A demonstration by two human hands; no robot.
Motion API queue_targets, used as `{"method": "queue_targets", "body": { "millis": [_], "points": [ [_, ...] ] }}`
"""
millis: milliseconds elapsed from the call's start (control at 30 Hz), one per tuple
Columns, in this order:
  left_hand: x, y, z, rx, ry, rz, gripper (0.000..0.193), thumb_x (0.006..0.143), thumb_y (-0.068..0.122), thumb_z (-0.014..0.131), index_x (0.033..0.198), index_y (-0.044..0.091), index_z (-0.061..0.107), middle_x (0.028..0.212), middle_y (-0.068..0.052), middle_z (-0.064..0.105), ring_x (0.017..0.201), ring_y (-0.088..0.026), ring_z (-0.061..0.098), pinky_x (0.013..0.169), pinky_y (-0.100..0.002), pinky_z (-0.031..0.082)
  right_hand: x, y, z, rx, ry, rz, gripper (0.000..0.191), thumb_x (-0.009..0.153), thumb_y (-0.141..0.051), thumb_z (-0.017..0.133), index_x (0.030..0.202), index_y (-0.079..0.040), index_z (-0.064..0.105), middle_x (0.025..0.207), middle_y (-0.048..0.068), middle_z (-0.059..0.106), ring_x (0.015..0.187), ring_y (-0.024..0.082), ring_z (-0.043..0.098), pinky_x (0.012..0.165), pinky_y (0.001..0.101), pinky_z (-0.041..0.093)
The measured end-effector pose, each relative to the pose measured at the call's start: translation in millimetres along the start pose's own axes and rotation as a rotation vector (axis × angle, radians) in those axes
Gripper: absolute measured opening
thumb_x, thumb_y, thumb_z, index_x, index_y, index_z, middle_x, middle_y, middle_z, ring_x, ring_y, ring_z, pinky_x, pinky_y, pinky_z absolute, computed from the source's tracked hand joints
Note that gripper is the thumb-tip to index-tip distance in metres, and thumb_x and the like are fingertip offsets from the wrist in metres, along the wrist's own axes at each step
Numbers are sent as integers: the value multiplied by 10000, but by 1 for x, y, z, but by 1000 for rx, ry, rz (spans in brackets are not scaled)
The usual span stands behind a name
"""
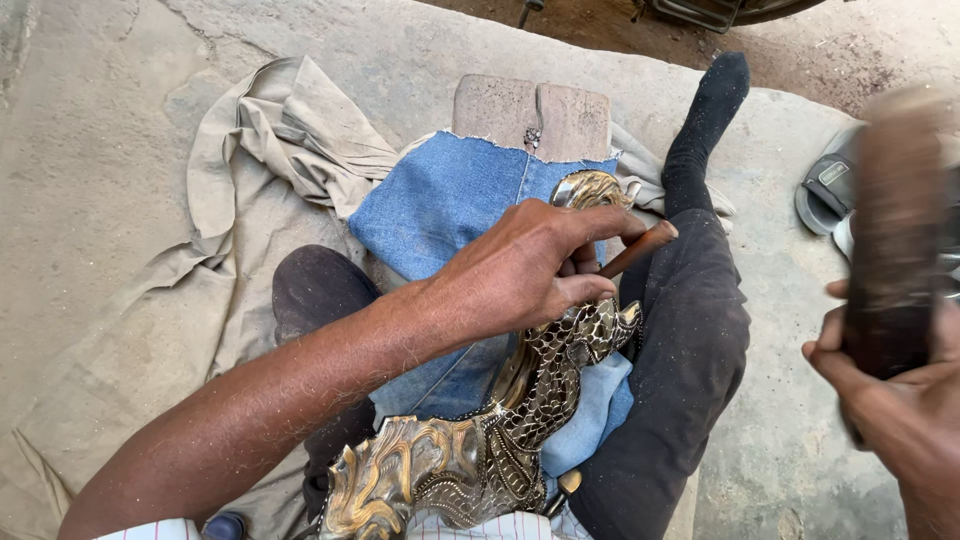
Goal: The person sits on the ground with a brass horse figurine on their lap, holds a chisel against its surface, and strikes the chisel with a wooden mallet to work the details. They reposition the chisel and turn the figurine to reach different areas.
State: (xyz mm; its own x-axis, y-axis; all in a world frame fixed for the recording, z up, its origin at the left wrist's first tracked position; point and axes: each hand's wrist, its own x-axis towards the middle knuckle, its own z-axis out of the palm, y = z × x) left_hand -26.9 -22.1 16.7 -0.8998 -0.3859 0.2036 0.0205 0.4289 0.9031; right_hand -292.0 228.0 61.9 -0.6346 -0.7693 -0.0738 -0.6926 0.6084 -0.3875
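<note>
fingers [590, 225] of my left hand [520, 265] are curled tight around a slim brown punch [640, 247], pinching its shaft so that the upper end sticks out up and to the right past my knuckles. its lower tip is hidden under my hand, so i cannot tell exactly where it meets the metal, though it looks to bear on the brass piece [520, 400] just below my fingertips.

that brass piece is a long embossed casting with a scale pattern. it lies across my lap on a patch of blue denim [440, 200], its long axis running from the broad leafy end near my waist at lower left up to the narrow curled end at upper right, by a flat stone block [500, 110]. the punch crosses that axis at a slant.

my right hand [900, 400] is well off to the right and raised, closed around the handle of a blurred dark mallet [895, 220]. so the left hand is on the work and the right stays apart from it, with the punch's exposed end pointing roughly toward the mallet. my dark trouser leg [690, 380] runs between the two.
</note>
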Motion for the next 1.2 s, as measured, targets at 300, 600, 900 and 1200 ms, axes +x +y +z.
{"method": "queue_targets", "body": {
  "millis": [300,600,900,1200],
  "points": [
    [7,-4,4,39,-9,-33,544,818,148,840,1319,152,628,759,-68,746,683,-151,759,582,-380,595,12,22,3,48,86,141,526,864,-26,809,1349,-58,608,1001,132,685,860,226,683,790,401,574],
    [0,13,-9,-58,131,77,520,874,158,820,1352,136,615,881,-45,776,775,-141,784,704,-324,665,-13,-8,3,258,-16,95,416,870,107,740,1248,0,603,924,145,679,778,201,679,655,379,576],
    [9,5,1,-1,-28,-8,490,829,133,820,1282,132,633,895,-73,766,740,-186,771,661,-394,628,-12,-4,3,152,-5,126,432,865,135,725,1266,17,613,840,125,672,656,198,666,545,369,574],
    [15,2,-1,19,-37,16,518,797,165,853,1274,123,654,901,-85,769,755,-194,775,640,-382,615,0,-8,-1,169,-50,72,285,830,53,744,1071,-15,605,837,96,652,695,151,676,659,357,598]
  ]
}}
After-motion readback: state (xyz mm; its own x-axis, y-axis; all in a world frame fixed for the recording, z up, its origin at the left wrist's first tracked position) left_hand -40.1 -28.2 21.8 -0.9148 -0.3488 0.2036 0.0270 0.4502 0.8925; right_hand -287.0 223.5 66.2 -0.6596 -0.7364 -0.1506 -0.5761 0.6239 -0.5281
